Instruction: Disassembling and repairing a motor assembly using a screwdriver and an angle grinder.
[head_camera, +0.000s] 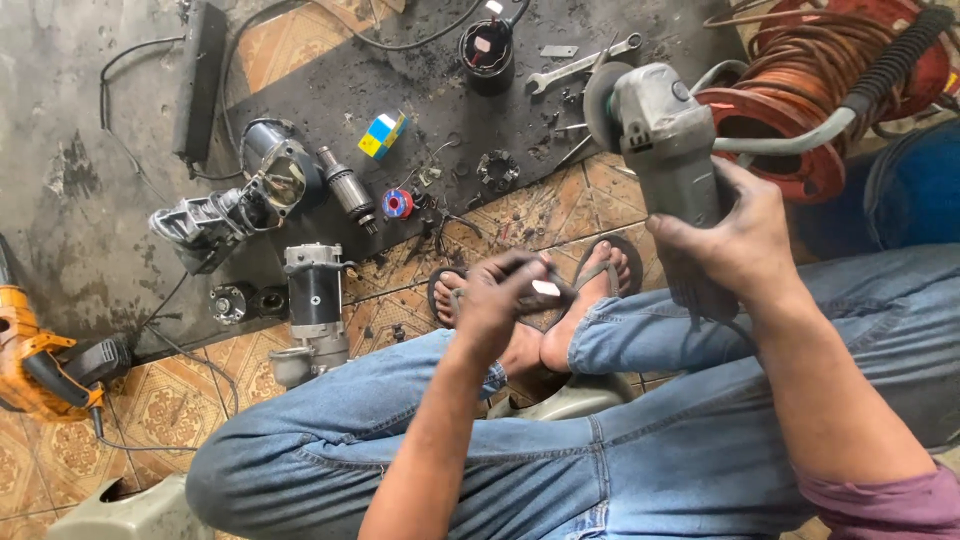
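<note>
While right hand clamps grey angle grinder body (heavy, rigid; grip mid-barrel, clear of disc), left hand pinches small pale piece.

Soft even daylight, faint shadows, slight wide-angle edge distortion

The grey angle grinder is held upright above the knees, its disc end at the top and body grimy. A small pale flat piece sits pinched between fingertips over the sandalled feet.
</note>
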